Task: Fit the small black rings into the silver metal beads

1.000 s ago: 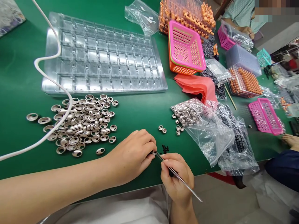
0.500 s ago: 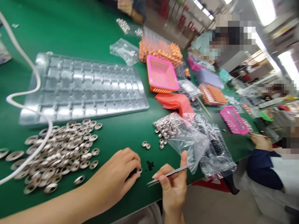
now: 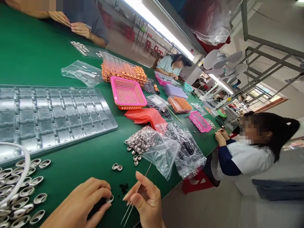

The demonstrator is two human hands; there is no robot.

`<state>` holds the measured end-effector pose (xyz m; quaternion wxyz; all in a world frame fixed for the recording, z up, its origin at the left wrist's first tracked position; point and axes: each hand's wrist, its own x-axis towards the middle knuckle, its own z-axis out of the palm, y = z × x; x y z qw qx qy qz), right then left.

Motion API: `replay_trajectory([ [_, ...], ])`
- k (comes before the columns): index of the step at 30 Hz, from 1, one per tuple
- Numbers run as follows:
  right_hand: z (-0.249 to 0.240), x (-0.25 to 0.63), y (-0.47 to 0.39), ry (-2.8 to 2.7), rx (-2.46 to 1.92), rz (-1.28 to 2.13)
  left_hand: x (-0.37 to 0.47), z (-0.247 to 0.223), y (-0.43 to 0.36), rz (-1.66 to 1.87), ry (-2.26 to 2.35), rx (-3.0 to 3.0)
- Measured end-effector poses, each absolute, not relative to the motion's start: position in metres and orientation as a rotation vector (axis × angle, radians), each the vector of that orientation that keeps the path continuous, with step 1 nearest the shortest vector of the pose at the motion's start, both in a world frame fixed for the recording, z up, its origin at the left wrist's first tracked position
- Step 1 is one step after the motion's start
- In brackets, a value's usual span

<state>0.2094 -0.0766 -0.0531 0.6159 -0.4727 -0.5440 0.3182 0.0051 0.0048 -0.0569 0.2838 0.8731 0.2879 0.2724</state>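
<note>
My left hand (image 3: 83,202) rests on the green table, its fingers closed round a small silvery oval metal piece (image 3: 110,199) at the fingertips. My right hand (image 3: 148,201) grips a pair of metal tweezers (image 3: 129,210), whose two slightly parted tips point down toward the table with nothing visible between them. Between the hands lies a little heap of tiny black parts (image 3: 123,188). Two small metal cups (image 3: 117,167) sit just beyond it. A clear plastic bag (image 3: 163,155) spills more small metal cups (image 3: 141,141) behind my right hand.
Larger oval metal rings (image 3: 26,191) are piled at the left, under a white cable (image 3: 25,177). A clear compartment tray (image 3: 59,117) lies behind them. Farther back stand a pink basket (image 3: 129,93), red sheeting (image 3: 148,117) and orange parts (image 3: 124,74). A co-worker (image 3: 249,155) sits at the right.
My view has turned up and to the right, so the table things appear farther left. The tweezers have swung from pointing left to pointing down. My left hand still holds the metal piece.
</note>
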Motion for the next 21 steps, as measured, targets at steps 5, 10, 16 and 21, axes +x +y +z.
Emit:
replay_trajectory([
  [5, -0.028, 0.221, -0.08, -1.237, -0.943, 0.843, 0.007, -0.036, -0.003, 0.65, 0.842, 2.251],
  [10, -0.01, 0.233, -0.078, -1.201, -0.97, 0.973, 0.011, -0.023, -0.009, 0.625, 0.878, 2.174],
  [16, 0.008, 0.226, -0.079, -1.322, -1.242, 0.829, 0.012, -0.018, -0.007, 0.601, 0.879, 2.207],
  [21, 0.018, 0.213, -0.072, -1.323, -1.241, 0.705, 0.013, -0.017, -0.008, 0.61, 0.885, 2.211],
])
